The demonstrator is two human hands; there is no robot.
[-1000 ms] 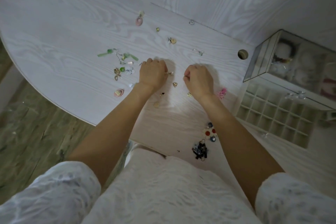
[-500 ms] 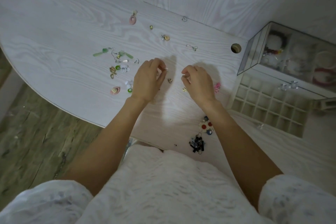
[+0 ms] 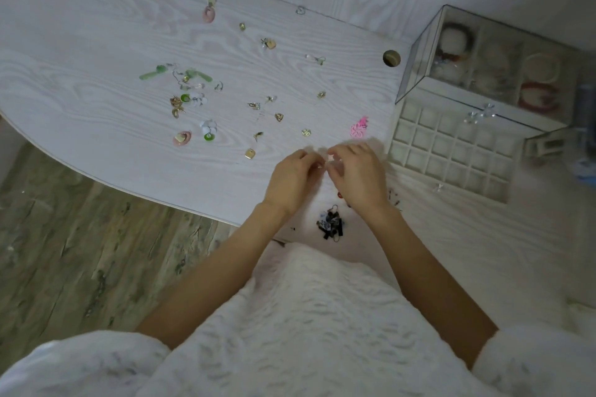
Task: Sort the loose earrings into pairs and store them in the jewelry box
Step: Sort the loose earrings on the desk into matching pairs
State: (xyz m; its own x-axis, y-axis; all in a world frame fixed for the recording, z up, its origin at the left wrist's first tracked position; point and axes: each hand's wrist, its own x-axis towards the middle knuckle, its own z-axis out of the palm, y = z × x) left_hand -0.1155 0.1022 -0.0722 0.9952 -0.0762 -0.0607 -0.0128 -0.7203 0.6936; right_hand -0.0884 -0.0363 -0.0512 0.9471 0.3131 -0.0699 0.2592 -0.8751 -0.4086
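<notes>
head view: left hand (image 3: 292,182) and right hand (image 3: 359,176) meet at lower centre of the frame, fingertips curled together; whether they pinch an earring i cannot tell. anything that tiny could slip and drop off the table (image 3: 80,51) edge nearby. about twenty loose earrings (image 3: 193,97) lie scattered centre-left. one jewelry box (image 3: 451,151) sits at right, its compartments looking empty.

White table (image 3: 96,42) bears scattered earrings (image 3: 190,97), box (image 3: 451,151).
</notes>
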